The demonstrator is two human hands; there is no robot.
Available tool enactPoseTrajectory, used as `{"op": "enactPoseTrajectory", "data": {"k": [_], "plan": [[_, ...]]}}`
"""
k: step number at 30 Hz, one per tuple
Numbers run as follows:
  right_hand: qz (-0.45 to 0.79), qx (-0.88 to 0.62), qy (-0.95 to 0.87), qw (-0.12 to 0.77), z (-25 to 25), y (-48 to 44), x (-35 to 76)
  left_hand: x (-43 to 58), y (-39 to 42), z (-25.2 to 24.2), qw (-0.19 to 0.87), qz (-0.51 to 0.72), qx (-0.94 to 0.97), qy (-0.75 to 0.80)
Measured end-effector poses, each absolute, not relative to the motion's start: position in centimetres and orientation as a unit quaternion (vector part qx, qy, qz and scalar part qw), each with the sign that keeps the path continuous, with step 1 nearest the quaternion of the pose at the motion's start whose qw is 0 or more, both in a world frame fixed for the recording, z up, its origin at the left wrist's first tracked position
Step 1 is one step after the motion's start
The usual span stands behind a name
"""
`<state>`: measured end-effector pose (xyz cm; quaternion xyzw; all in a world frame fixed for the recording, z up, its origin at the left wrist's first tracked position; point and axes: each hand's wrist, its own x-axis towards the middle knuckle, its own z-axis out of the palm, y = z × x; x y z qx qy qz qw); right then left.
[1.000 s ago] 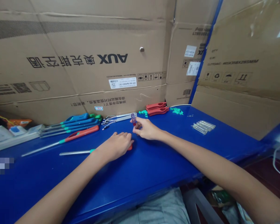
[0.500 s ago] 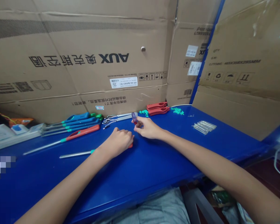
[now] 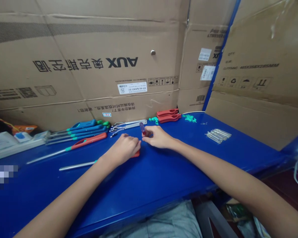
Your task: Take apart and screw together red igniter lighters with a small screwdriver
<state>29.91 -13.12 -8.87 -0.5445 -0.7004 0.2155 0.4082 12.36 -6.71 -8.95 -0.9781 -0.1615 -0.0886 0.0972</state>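
My left hand (image 3: 124, 149) is closed around the handle of a long-nosed lighter (image 3: 77, 165) lying low over the blue table. Its metal tube points left, and a bit of red handle shows past my fingers. Just to the right, my right hand (image 3: 159, 137) pinches a small screwdriver (image 3: 142, 128) by its translucent purple and red handle, which tilts upward. Its shaft is hidden from view. Behind my left hand lies another lighter with a red handle (image 3: 89, 140) and a teal collar.
Blue-handled lighters (image 3: 85, 130) are stacked at the back left by a white power strip (image 3: 27, 144). Thin white wired parts (image 3: 131, 124), red handle shells (image 3: 167, 117) and small green pieces (image 3: 190, 118) line the cardboard wall (image 3: 94, 43). Metal tubes (image 3: 218, 135) lie at right.
My left hand has shifted slightly left and down with the lighter. The screwdriver handle in my right hand has tilted a little and shows more of its length.
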Motion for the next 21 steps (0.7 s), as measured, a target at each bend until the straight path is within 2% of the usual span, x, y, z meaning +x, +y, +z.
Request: {"op": "enactPoseTrajectory", "data": {"k": [5, 9, 12, 16, 18, 21], "plan": [[0.335, -0.524, -0.618, 0.481, -8.3, -12.9, 29.3, 11.6, -6.5, -8.2, -0.213, -0.266, -0.901, -0.27], [0.287, -0.5, -0.636, 0.513, -8.0, -13.6, 28.0, 12.0, -6.3, -8.8, -0.349, -0.286, -0.85, -0.272], [0.226, -0.509, -0.657, 0.508, -8.4, -14.1, 27.0, 12.6, -6.4, -9.4, -0.384, -0.297, -0.836, -0.256], [0.219, -0.502, -0.685, 0.479, -8.3, -14.0, 26.9, 12.7, -6.5, -9.5, -0.365, -0.302, -0.844, -0.25], [0.221, -0.53, -0.702, 0.421, -7.1, -13.7, 28.3, 12.1, -6.3, -8.8, -0.336, -0.29, -0.863, -0.243], [0.201, -0.654, -0.683, 0.255, -4.4, -13.7, 33.2, 9.8, -5.6, -6.6, -0.294, -0.212, -0.897, -0.253]]}}
